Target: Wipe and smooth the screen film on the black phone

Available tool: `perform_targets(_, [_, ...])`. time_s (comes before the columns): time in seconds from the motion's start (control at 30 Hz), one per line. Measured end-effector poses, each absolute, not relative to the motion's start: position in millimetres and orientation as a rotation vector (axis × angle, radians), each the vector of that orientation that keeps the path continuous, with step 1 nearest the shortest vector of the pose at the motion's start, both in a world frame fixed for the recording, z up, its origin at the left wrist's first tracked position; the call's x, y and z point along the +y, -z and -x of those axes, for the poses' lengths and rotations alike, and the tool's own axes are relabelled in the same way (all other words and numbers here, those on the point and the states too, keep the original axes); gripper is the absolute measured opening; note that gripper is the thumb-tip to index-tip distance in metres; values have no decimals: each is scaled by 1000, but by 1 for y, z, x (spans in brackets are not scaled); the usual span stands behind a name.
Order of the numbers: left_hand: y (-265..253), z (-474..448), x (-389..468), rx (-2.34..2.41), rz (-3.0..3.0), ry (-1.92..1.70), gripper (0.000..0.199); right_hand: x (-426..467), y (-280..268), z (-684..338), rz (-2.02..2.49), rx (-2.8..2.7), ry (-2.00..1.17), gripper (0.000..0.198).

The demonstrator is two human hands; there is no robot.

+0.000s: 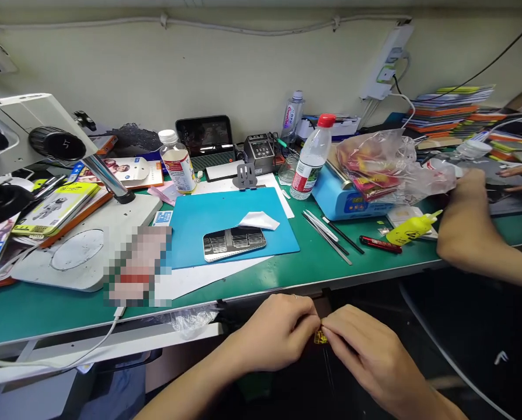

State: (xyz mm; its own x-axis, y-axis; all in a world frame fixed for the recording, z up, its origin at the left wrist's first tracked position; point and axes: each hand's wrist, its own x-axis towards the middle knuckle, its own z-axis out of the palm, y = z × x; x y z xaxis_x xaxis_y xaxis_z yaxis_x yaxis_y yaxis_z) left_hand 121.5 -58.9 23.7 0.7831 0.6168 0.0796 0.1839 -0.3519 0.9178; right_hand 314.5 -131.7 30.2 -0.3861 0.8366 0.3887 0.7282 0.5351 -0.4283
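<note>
In front of the bench edge, my left hand (282, 329) and my right hand (370, 344) meet, fingers pinched together. Between their fingertips is a small yellow-and-black packet (320, 337), mostly hidden by the fingers. Beyond them on the bench lies a blue mat (191, 233). A phone (235, 244) with a shiny, reflecting face rests on it, and a folded white wipe or paper (261, 220) touches its top edge. To the right are several thin tools (326, 233), a red pen-like tool (380, 244) and a yellow squeeze bottle (412, 228).
A microscope stand (81, 256) fills the left, beside a blurred-out device on a white cable (107, 335). Bottles, including a red-capped one (312, 157), stand behind the mat near a blue machine (331, 189) piled with plastic bags. Another person's arm (475, 233) reaches in at right.
</note>
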Motion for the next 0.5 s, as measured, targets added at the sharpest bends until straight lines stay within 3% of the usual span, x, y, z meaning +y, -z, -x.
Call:
perform_targets(0.1, [-12,-136,-67,668,-1594,-598,30,-140,-17,-320,1179,-2100,94,21])
perform_targets(0.2, [2,-154,-79,782,-1336,-759,36,-148,-2,-322,1161,-1956,222,30])
perform_targets(0.37, [10,-178,-110,872,-1148,-1158,36,-168,26,-305,1262,-1557,178,38])
perform_targets(0.5, [4,-186,-125,738,-1123,-1474,30,-185,29,-292,1321,-1470,-87,31])
